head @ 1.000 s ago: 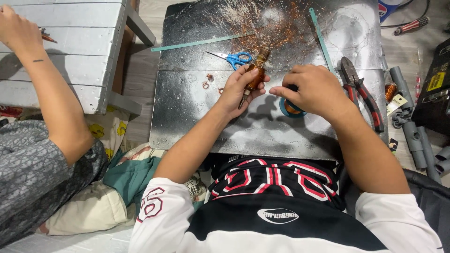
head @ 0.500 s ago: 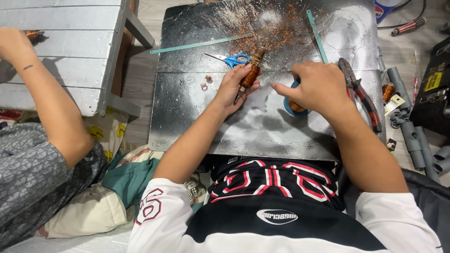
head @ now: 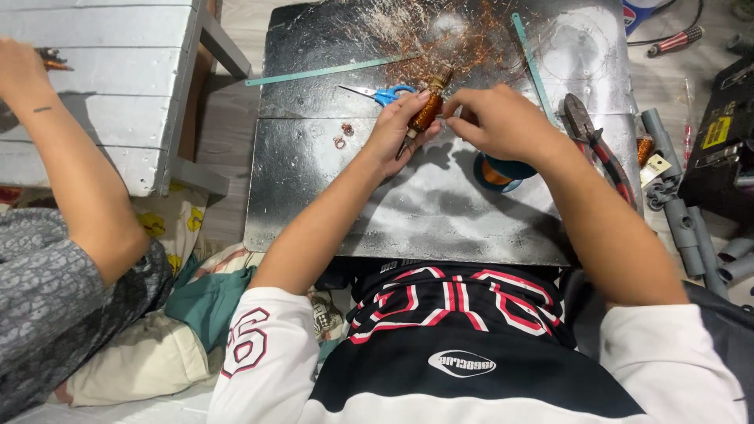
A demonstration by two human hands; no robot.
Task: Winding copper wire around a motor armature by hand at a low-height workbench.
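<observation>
My left hand [head: 397, 129] grips a small rod wound with copper wire [head: 428, 110], held over a dark metal sheet [head: 377, 212]. My right hand [head: 499, 122] is just to its right, fingers pinched near the coil's upper end, apparently on a thin wire that I cannot make out. A spool of copper wire [head: 495, 173] lies on the sheet under my right wrist. Blue-handled scissors [head: 381, 94] lie just left of the coil.
Loose copper wire scraps [head: 463, 39] cover the sheet's far part. Two green strips [head: 330, 71] lie there too. Red-handled pliers [head: 597, 145] and grey tube pieces [head: 675, 196] sit at right. Another person's arm [head: 71, 173] reaches over a white wooden bench [head: 118, 86] at left.
Both my hands have shifted with the coil and my right hand has come off the spool toward the coil's end. The other person's hand moved a little on the bench.
</observation>
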